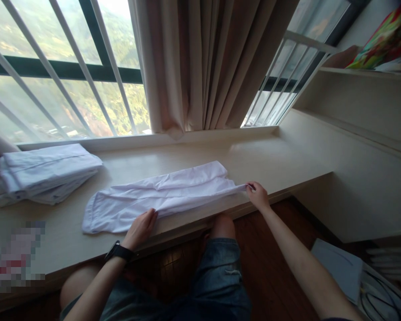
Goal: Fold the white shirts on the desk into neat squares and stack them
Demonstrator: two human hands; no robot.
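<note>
Beige pleated curtains (205, 62) hang before a barred window with white rails (63, 71), and below them runs a long cream tabletop (280, 160) set against the sill. On the middle of this tabletop lies a white cotton garment (160, 196), folded into a long narrow strip that stretches from lower left to right along the front edge. The left hand (141, 228), a black watch (119, 252) on its wrist, lies flat with fingers together, pressing down on the near edge of the garment. The right hand (258, 195) pinches the garment's pointed right end between thumb and fingers, at the tabletop's front edge. Well apart to the left rests a stack of folded white cloths (43, 171). A colourful item (384, 40) sits on the upper right shelf. Bare knees and denim shorts (220, 276) show below, over dark wooden floor.
</note>
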